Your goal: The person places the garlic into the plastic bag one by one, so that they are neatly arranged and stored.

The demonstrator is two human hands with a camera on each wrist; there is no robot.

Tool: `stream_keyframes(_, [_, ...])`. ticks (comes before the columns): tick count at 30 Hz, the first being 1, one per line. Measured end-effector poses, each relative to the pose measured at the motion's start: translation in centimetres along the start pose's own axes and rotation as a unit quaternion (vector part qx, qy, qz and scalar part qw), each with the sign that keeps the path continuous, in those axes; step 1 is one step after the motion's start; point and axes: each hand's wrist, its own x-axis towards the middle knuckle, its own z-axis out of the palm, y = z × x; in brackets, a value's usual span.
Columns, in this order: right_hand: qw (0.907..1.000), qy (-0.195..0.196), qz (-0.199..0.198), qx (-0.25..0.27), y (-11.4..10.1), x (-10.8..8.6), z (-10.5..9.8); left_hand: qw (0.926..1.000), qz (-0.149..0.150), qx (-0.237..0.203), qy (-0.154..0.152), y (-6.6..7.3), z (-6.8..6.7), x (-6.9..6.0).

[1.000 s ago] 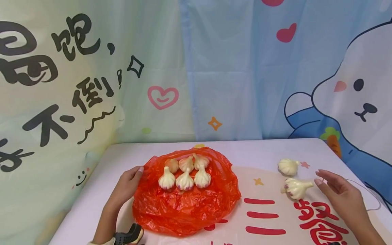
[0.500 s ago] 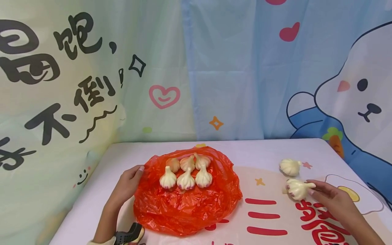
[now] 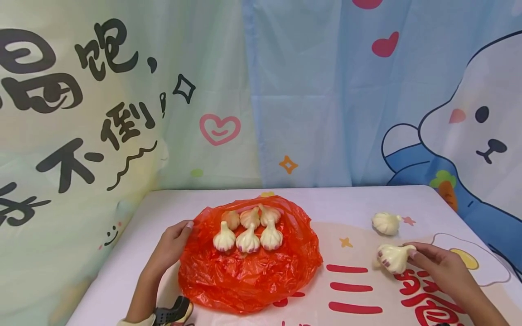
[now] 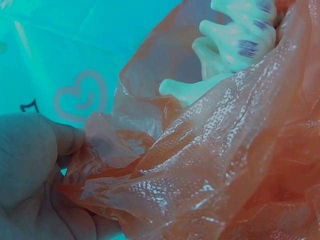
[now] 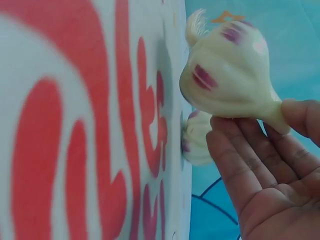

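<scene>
A red plastic bag (image 3: 248,283) lies spread with its mouth open on the table, and several garlic bulbs (image 3: 247,239) sit in it in two rows. At the bag's left edge, my left hand (image 3: 173,242) pinches the thin plastic between thumb and fingers, as the left wrist view shows. My right hand (image 3: 442,267), over on the right, pinches a white garlic bulb (image 3: 393,259) with purple marks by its stem. In the right wrist view that garlic bulb (image 5: 227,72) hangs a little off the table. Behind it another garlic bulb (image 3: 386,223) lies on the table.
The tablecloth (image 3: 346,208) carries printed red strokes and a fried-egg picture. A printed curtain (image 3: 297,90) hangs along the table's back edge. A dark cable (image 3: 503,258) runs by the right edge.
My right hand has come left and down to the nearer garlic bulb, taken it by the stem and tilted it up. My left hand stays on the bag's edge.
</scene>
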Motion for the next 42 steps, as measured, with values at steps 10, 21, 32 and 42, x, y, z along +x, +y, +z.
stream_keyframes(10, [0.9981, 0.015, -0.056, 0.023, -2.2, -0.4, 1.6, 1.0000, -0.006, 0.004, 0.001, 0.0, 0.1, 0.2])
stream_keyframes(21, [0.9917, 0.014, -0.112, 0.061, -4.9, -0.4, 3.6, 1.0000, -0.005, 0.006, 0.005, 0.0, -0.1, 0.0])
stream_keyframes(32, [0.9864, 0.023, -0.158, 0.040, -7.7, -0.1, 3.9, 0.9999, 0.004, 0.010, 0.005, -0.1, -0.3, 0.0])
stream_keyframes(42, [0.9777, 0.006, -0.200, 0.062, -11.2, 0.4, 4.5, 1.0000, 0.003, -0.001, 0.002, -0.2, -0.1, 0.0])
